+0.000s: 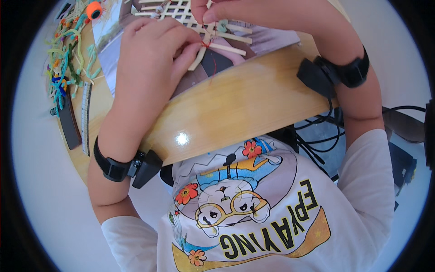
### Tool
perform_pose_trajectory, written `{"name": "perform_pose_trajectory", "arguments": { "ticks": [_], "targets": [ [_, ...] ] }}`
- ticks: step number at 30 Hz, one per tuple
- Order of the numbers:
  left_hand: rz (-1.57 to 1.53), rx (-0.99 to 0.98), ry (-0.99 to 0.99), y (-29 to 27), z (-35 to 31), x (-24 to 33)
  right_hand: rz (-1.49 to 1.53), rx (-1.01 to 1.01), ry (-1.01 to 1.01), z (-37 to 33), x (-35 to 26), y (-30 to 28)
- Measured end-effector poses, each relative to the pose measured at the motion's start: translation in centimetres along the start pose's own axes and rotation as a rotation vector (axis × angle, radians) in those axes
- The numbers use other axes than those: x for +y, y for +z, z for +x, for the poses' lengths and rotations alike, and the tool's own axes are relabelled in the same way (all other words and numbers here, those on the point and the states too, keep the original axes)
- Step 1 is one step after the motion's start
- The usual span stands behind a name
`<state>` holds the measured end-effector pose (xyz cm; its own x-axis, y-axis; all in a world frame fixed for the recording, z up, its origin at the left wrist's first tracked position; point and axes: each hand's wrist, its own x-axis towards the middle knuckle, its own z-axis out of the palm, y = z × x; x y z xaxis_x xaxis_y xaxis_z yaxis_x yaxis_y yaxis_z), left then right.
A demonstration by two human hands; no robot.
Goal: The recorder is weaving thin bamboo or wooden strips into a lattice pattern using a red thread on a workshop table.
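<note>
A lattice of pale wooden sticks (181, 10) lies at the top of the view, its crossings bound here and there with thread. Red thread (206, 44) wraps a crossing at the near corner, and a loose end hangs below it. My left hand (156, 52) rests over the lattice's left side, thumb and forefinger closed at that corner beside the thread. Above the same crossing, my right hand (217, 11) is pinched, with a thin red strand running up toward its fingertips. A small green thread tangle (222, 26) sits on a stick beside it.
Printed sheets (276, 38) lie under the lattice on the curved wooden table (235, 109). To the left are tangled coloured pipe cleaners (68, 59), an orange spool-like object (94, 10), a clear ruler (86, 118) and a dark flat bar (69, 122). Black cables (319, 140) hang beyond the table's near edge.
</note>
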<state>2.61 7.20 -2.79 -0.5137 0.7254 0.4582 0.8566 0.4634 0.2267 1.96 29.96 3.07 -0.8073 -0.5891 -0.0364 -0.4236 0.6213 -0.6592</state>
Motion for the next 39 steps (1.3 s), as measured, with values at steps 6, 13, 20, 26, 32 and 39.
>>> {"name": "perform_pose_trajectory", "arguments": {
  "ticks": [6, 13, 20, 26, 32, 39],
  "targets": [
    [-0.030, -0.028, -0.072, -0.3, 0.0, 0.3, 0.470, -0.013, -0.120, -3.4, -1.3, -1.6],
    [-0.048, 0.001, -0.021, -0.3, 0.0, 0.1, 0.586, 0.022, -0.087, -9.2, -1.9, -0.1],
    [-0.046, -0.056, -0.086, -0.6, 0.0, 0.6, 0.649, 0.102, -0.040, -12.6, -1.7, 0.4],
    [-0.037, -0.049, -0.074, -0.5, 0.1, 0.4, 0.682, 0.177, -0.040, -13.5, -2.3, 1.4],
    [-0.114, 0.096, -0.012, -0.3, 0.2, 0.2, 0.640, 0.381, -0.177, -9.1, -1.8, 0.7],
    [-0.046, -0.027, -0.065, -0.5, 0.1, 0.3, 0.614, 0.680, -0.520, -1.0, 0.0, -2.9]
  ]
}}
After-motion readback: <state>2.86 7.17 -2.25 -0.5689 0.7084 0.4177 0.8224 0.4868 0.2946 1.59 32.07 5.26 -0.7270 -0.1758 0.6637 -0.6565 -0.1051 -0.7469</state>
